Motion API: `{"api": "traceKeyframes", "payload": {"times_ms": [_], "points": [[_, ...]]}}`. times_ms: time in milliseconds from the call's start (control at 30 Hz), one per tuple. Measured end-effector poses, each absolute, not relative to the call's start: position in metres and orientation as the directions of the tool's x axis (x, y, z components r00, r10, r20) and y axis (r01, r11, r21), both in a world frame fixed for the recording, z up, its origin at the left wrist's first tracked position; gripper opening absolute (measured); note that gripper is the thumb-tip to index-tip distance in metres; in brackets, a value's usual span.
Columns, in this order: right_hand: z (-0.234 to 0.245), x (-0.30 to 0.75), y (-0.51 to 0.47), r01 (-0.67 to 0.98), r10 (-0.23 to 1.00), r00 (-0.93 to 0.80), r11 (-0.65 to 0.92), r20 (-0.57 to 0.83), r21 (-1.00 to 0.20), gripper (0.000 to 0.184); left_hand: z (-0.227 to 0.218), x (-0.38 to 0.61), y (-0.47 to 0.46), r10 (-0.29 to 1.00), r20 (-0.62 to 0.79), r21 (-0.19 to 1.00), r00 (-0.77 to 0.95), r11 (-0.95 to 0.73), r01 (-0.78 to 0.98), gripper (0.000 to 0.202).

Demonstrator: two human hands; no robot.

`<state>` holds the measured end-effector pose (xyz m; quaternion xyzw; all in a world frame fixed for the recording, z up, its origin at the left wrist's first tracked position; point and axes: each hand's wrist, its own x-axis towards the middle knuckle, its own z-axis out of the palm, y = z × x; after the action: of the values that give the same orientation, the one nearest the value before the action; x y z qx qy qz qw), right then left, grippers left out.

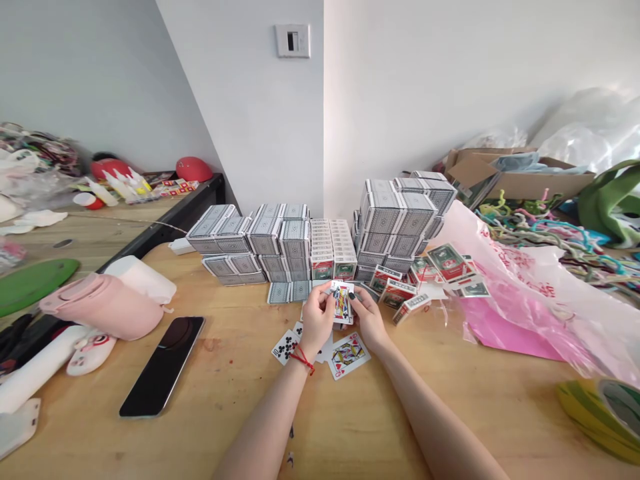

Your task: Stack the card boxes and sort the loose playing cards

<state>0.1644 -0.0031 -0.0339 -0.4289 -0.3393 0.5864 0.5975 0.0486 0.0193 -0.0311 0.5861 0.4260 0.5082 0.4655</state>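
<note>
Between my two hands is a small stack of playing cards (343, 303), a jack of clubs face up on top. My left hand (319, 313) grips the left side with its thumb over the face. On the right side, my right hand (367, 317) holds the same cards, its dark-nailed thumb near the edge. Loose cards lie face up below them on the table: a queen of hearts (349, 357) and a ten of clubs (286, 347), with others partly hidden under my left wrist. Card backs (289, 292) lie just behind my left hand.
Stacked grey-patterned card decks (280, 233) and boxed decks (333, 247) stand behind my hands, with a taller stack (395, 220) at right. Loose card boxes (397, 291) lie beside pink plastic (510, 327). A phone (163, 367), pink cup (107, 307) and tape roll (603, 413) sit around.
</note>
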Motion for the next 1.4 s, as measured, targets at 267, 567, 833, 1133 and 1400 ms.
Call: {"api": "traceKeyframes", "payload": {"times_ms": [267,567,833,1133,1400], "points": [[-0.039,0.166,-0.003,-0.299,0.991,0.135,0.026,-0.015,-0.954,0.024,-0.031,0.045,0.024,0.97,0.132,0.991,0.202,-0.137,0.01,0.031],[-0.034,0.166,-0.003,-0.33,0.993,0.121,0.035,-0.006,-0.943,0.019,-0.033,0.047,0.025,0.981,0.003,0.991,0.195,0.023,-0.131,0.015],[-0.043,0.164,0.0,-0.322,0.985,0.172,0.029,-0.028,-0.946,0.021,-0.028,0.047,0.022,0.984,0.009,0.993,0.175,0.011,-0.116,0.014],[-0.044,0.164,0.0,-0.35,0.976,0.204,-0.001,-0.078,-0.937,0.011,-0.026,0.048,0.022,0.983,0.014,0.986,0.184,0.017,-0.164,0.01],[-0.033,0.163,-0.003,-0.555,0.98,0.069,-0.116,-0.185,-0.824,0.006,-0.028,0.045,0.026,0.986,0.083,0.994,0.142,-0.071,-0.088,0.005]]}}
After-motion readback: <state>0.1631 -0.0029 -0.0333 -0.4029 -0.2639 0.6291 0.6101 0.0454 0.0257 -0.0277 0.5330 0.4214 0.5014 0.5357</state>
